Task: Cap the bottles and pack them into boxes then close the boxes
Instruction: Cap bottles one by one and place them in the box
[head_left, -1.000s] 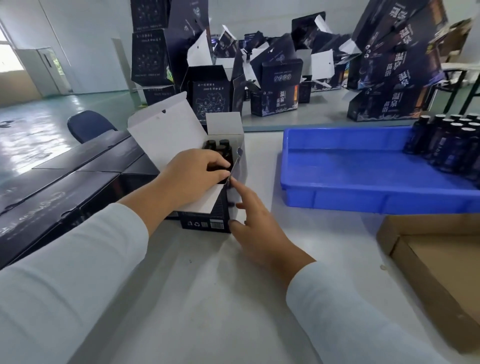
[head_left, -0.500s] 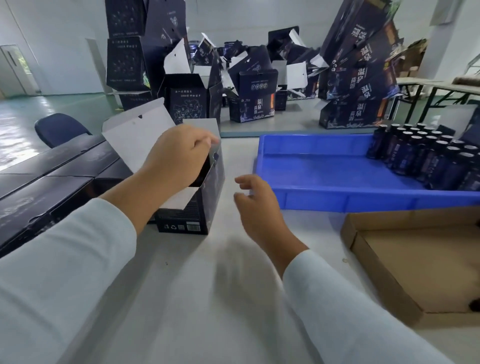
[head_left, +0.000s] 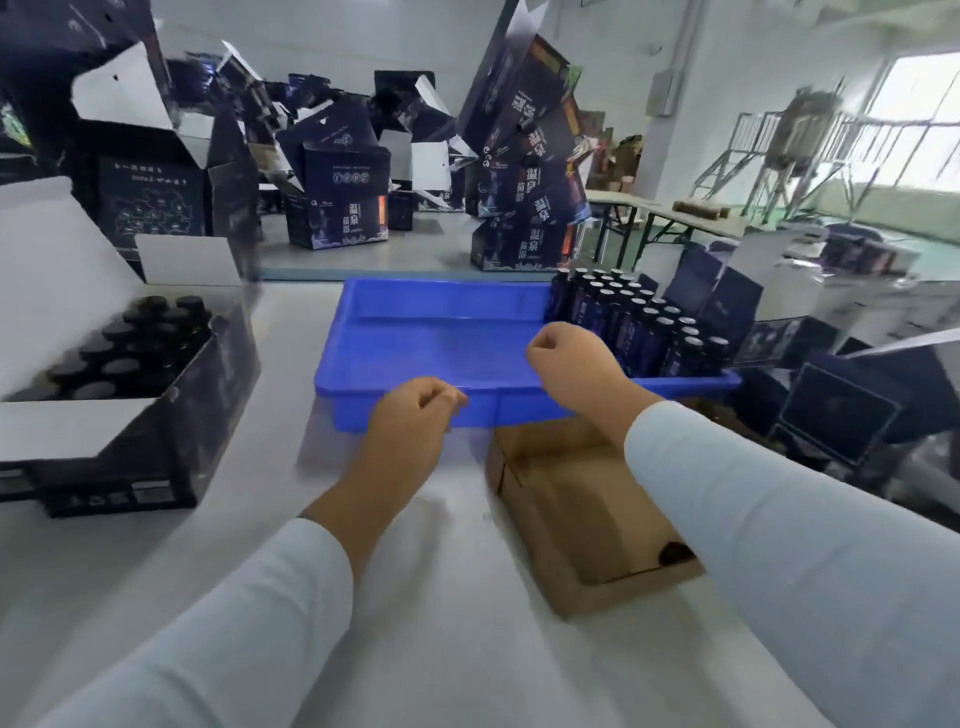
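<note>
1. Change vs a second ago: the left hand (head_left: 410, 415) had been holding down a flap of the open box (head_left: 171, 410) and the right hand (head_left: 569, 364) touching its side; both were now off it, out in front of the person.
2. Box sat far left on the white table (head_left: 441, 597), flaps up, black caps of packed bottles (head_left: 135, 348) showing. Judged: box full but not closed.
3. Left hand hovered at the near rim of the blue tray (head_left: 415, 338), fingers loosely curled, holding nothing. Right hand was above the tray's near-right part, fingers curled in, nothing visibly held.
4. Judged: hands were heading to the uncapped-looking bottle group (head_left: 639, 322) standing in the tray's right end; cap state too blurred to confirm.
5. Room: tray's left and middle floor bare, free path for the right hand to the bottles, which stood tightly packed.
6. Edges: shallow cardboard tray (head_left: 582, 509) lay just beside the blue tray's near wall, under the right forearm; snag risk. Open box well apart from both hands.
</note>
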